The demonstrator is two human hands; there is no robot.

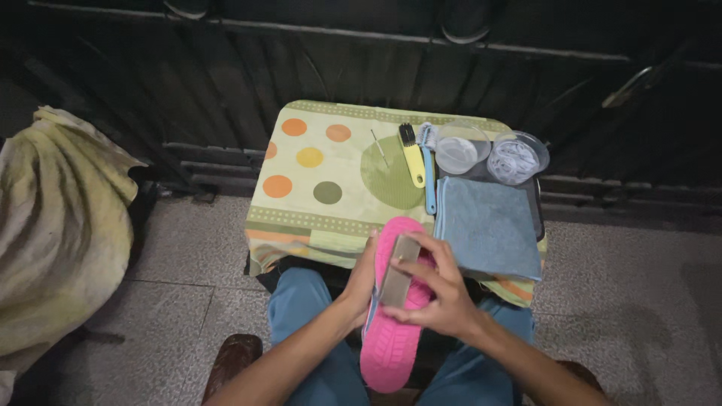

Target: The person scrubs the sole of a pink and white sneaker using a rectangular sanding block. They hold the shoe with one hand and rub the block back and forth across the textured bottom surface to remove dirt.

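left hand [363, 272] grips pink rubber-soled shoe [391, 331], sole up. right hand [436, 293] presses grey rectangular block [397, 280] on it. yellow brush [411, 154] at 12 o'clock lies unused; cleaning looks early.

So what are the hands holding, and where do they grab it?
Left hand grips the pink shoe by its side edge, sole up. Right hand pinches a small grey block along its sides.

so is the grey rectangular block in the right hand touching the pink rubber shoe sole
Touching. The head view shows the right hand pressing the grey rectangular block flat onto the pink rubber shoe sole, no gap visible.
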